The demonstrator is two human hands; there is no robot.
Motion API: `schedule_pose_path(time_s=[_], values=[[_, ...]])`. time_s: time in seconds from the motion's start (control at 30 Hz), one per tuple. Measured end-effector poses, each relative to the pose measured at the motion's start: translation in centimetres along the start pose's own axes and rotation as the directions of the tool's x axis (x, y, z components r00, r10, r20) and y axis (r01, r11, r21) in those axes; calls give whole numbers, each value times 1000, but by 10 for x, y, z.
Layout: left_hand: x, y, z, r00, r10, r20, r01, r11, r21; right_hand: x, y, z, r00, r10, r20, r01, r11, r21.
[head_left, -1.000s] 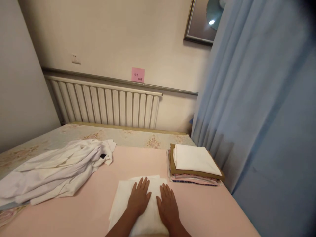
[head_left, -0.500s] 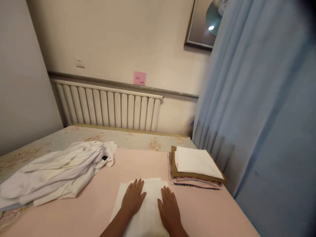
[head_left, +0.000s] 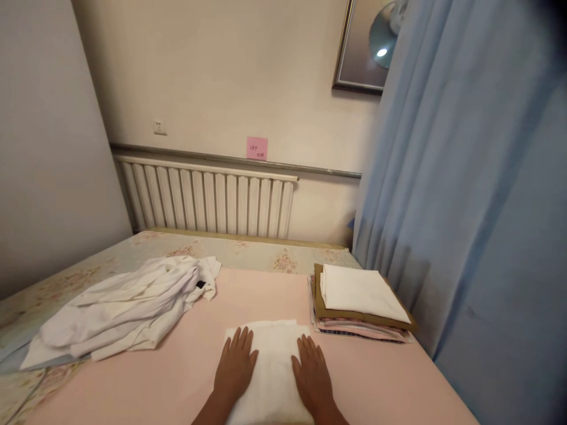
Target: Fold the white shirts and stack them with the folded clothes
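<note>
A white folded cloth (head_left: pixel 272 366) lies flat in front of me on a pink sheet, its near end running out of the bottom of the view. My left hand (head_left: pixel 234 365) rests palm down over the cloth's left edge, fingers stretched out. On the opposite edge lies my right hand (head_left: pixel 312 372), also flat with its fingers extended and its thumb toward the middle. Neither hand grasps anything. To the right sits a stack of folded fabric, with a white folded cloth (head_left: pixel 363 290) on top of a brown one (head_left: pixel 319 301).
A crumpled heap of white clothing (head_left: pixel 137 307) lies at the left on the pink sheet (head_left: pixel 261 289) and floral bedding (head_left: pixel 283 260). Behind the bed are a radiator (head_left: pixel 208 198) and a wall. A blue curtain (head_left: pixel 443 177) hangs along the right side.
My left hand has slid outward to the cloth's left edge. The right hand stays at the right edge. The whole view has shifted slightly, so the scene sits further right.
</note>
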State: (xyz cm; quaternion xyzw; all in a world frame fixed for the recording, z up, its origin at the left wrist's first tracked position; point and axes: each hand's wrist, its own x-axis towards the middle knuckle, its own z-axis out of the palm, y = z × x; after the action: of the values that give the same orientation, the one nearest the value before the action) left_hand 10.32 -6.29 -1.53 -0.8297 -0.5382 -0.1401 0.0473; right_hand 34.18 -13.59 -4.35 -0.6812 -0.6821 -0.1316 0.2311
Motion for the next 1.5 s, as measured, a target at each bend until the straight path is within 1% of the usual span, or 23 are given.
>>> schedule_pose_path(time_s=[0.17,0.43,0.57,0.8,1.0,1.23,1.5], values=[[-13,-3,-4,999,-39,30,40,999,-7,0,0,-1,1000,6,25,-7,1000,7],[-41,-10,-5,997,-79,-2,79,996,33,-1,1,3,1000,0,-1,0,1000,1],[-49,-14,-4,996,-84,-14,84,996,35,-1,-1,3,1000,13,3,-13,1000,-7],[-51,-15,-3,995,-85,-55,87,996,26,-1,-2,-1,999,21,28,-21,1000,13],[-52,-16,-1,993,-81,-85,83,996,14,-3,1,3,1000,5,-16,-5,1000,-7],[-52,-16,0,992,-61,-114,65,997,28,-4,2,3,996,-47,-81,43,997,-57],[-52,-16,-1,991,-70,-113,73,997,19,-4,4,6,994,-61,-87,54,995,-84]])
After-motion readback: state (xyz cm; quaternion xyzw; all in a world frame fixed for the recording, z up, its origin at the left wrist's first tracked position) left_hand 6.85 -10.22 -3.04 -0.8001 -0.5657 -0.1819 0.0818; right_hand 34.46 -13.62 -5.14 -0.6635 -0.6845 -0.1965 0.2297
